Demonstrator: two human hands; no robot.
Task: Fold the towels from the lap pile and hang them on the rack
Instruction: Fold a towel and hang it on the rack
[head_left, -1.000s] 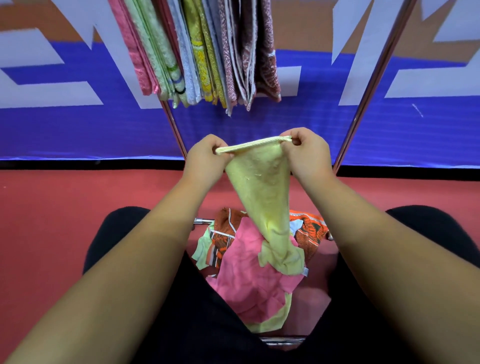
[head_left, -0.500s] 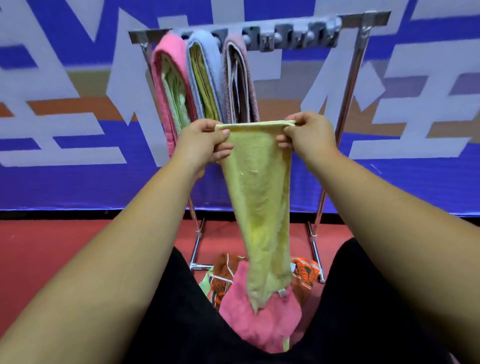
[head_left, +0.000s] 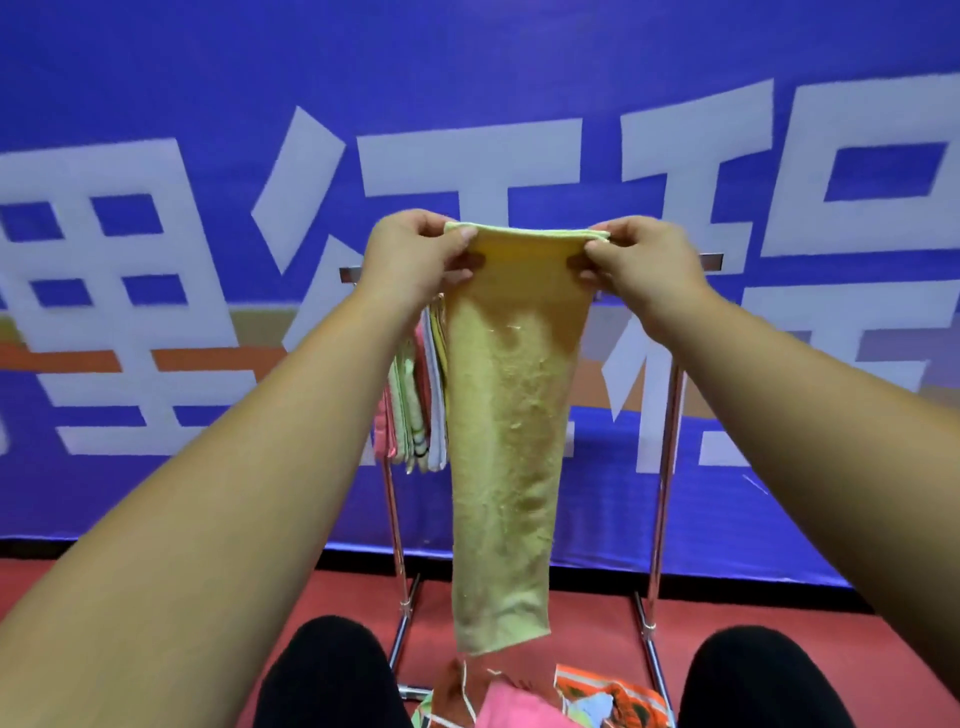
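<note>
Left hand (head_left: 415, 254) and right hand (head_left: 644, 260) pinch the top corners of the yellow towel (head_left: 509, 441) at the rack (head_left: 667, 467); draped unevenly, it could slide off or snag the hung towels (head_left: 418, 405).

Hands: two, the left hand (head_left: 415, 249) and the right hand (head_left: 644, 260). One yellow towel (head_left: 509, 441). One rack (head_left: 665, 467), far. Hung towels (head_left: 415, 410), left: overlapping, count unclear. One lap pile (head_left: 509, 706), near.

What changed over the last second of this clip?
The left hand and right hand lifted the yellow towel toward the top of the rack; its lower end left the lap pile and hangs free. Unchanged: both hands pinch its top corners; the hung towels.
</note>
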